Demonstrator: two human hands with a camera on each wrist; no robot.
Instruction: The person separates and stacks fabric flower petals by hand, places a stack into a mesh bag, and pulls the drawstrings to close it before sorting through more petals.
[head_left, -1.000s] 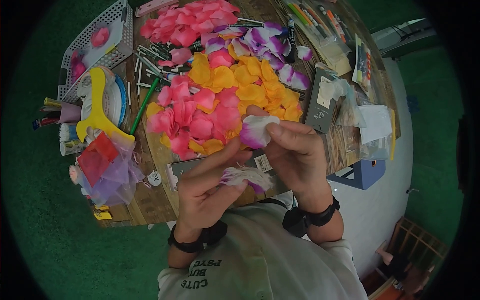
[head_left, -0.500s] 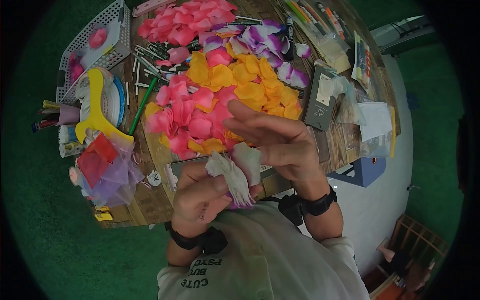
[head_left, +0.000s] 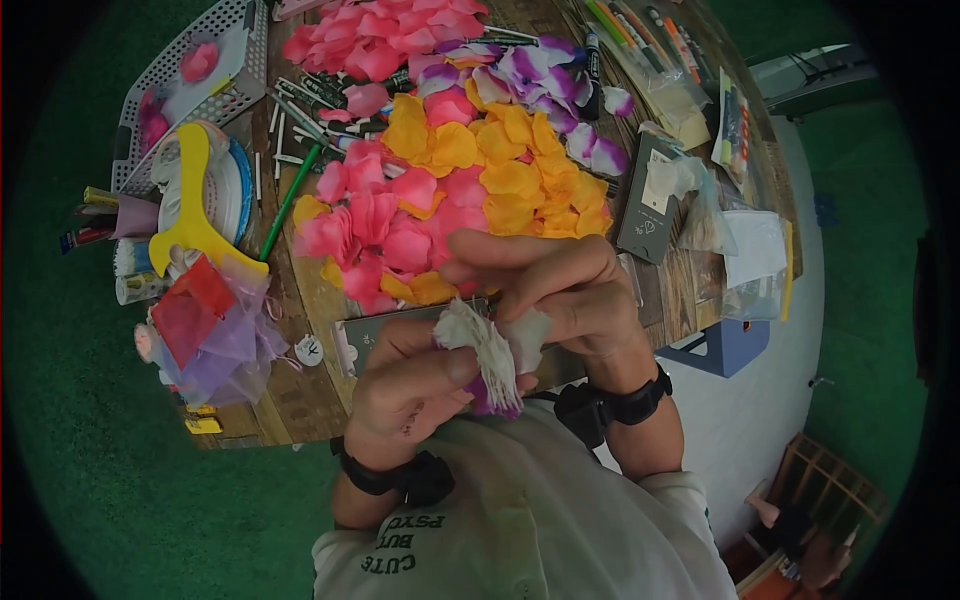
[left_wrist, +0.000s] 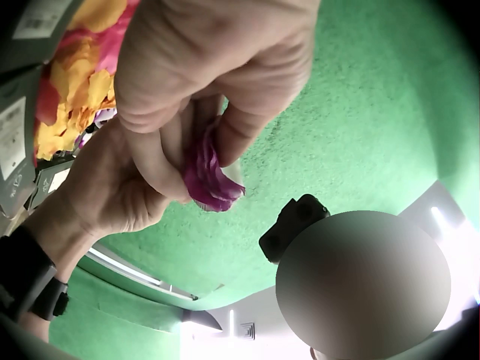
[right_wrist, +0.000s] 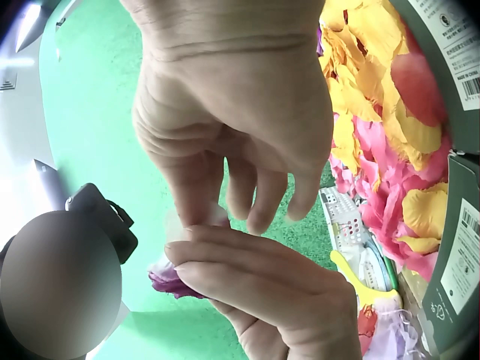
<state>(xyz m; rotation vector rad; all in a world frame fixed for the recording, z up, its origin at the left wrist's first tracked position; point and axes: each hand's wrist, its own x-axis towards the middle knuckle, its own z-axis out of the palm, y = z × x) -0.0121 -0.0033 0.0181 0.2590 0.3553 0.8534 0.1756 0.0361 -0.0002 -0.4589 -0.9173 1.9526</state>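
My left hand (head_left: 405, 390) pinches a stack of white petals with purple edges (head_left: 485, 355) between thumb and fingers, over my lap at the table's near edge. In the left wrist view the stack's purple edges (left_wrist: 212, 176) fan out below the thumb. My right hand (head_left: 575, 295) holds a single pale petal (head_left: 525, 338) by thumb and finger against the stack's right side, its other fingers spread above. In the right wrist view the right hand (right_wrist: 232, 127) meets the left hand (right_wrist: 262, 289) at the petals.
Pink petals (head_left: 370, 230) and orange petals (head_left: 520, 190) lie heaped on the wooden table (head_left: 310, 400), with purple-white ones (head_left: 540, 75) behind. Around them are a white basket (head_left: 235, 50), a yellow plastic piece (head_left: 195, 200), mesh bags (head_left: 235, 335), markers and a dark box (head_left: 645, 205).
The right hand has brought its petal down from above the table to the stack. The left hand has turned the stack more upright. Most recently, the right fingers have bent inward.
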